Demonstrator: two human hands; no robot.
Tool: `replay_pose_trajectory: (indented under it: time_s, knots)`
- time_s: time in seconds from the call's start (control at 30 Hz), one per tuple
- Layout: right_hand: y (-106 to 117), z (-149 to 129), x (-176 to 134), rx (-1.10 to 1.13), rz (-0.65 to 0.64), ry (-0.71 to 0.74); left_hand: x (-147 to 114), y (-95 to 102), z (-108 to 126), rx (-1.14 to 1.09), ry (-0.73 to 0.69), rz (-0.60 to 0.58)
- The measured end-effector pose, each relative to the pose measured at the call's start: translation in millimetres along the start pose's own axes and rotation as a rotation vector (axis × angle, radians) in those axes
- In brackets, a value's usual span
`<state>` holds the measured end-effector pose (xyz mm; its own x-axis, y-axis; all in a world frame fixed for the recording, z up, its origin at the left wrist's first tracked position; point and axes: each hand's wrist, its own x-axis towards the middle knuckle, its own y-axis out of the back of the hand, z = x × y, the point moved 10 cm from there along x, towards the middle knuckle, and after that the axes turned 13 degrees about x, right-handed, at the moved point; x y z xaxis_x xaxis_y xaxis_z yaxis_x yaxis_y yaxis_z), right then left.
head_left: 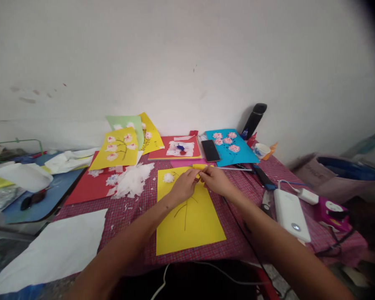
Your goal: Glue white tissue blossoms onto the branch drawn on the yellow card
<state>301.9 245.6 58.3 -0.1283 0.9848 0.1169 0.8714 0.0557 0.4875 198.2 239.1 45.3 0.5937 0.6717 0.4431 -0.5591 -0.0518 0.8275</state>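
White wall [143, 54], marked by a few scuffs, is seen behind a table spread with a red checked cloth [136, 210]. Above the far part of a yellow sheet [171, 229], the left hand [185, 185] and the right hand [215, 180] are held together, fingers bent and tips pinched closely; whether anything small is gripped between them cannot be told. By both hands the sheet is partly covered — most of it lies below them, toward the person, flat on the cloth.

On the sheet, one thin dark stem [185, 214] with branches is drawn, and one fluffy white tuft [168, 178] is set near the far left corner; the lower part is left plain.

Just left of the sheet, one heap of torn white tissue [134, 181] is spread. Farther left and beyond, three decorated cards are overlapped: a front yellow card [117, 146], a green card [125, 121] and a rear yellow card [153, 135]. Beyond the sheet, one phone [210, 150] is laid beside one blue card [242, 154] — five pink-and-white blossoms are counted on it. Right of the sheet, one white power bank [290, 212] is placed.
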Motion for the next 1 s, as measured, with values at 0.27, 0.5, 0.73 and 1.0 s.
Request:
replay_pose_trajectory:
  time_s: [0.27,0.5,0.73,1.0]
  knots:
    - [-4,8,2,-0.016,0.015,-0.002,-8,13.6,-12,0.006,0.046,0.028]
    - [-9,2,5,-0.075,0.005,0.021,-16,18.7,-15,0.12,0.092,0.004]
    - [-11,-6,8,-0.144,-0.01,0.022,-24,17.8,-14,0.191,0.08,-0.051]
    - [0,-14,2,-0.174,0.036,0.025,-27,13.8,-16,0.191,0.058,-0.098]
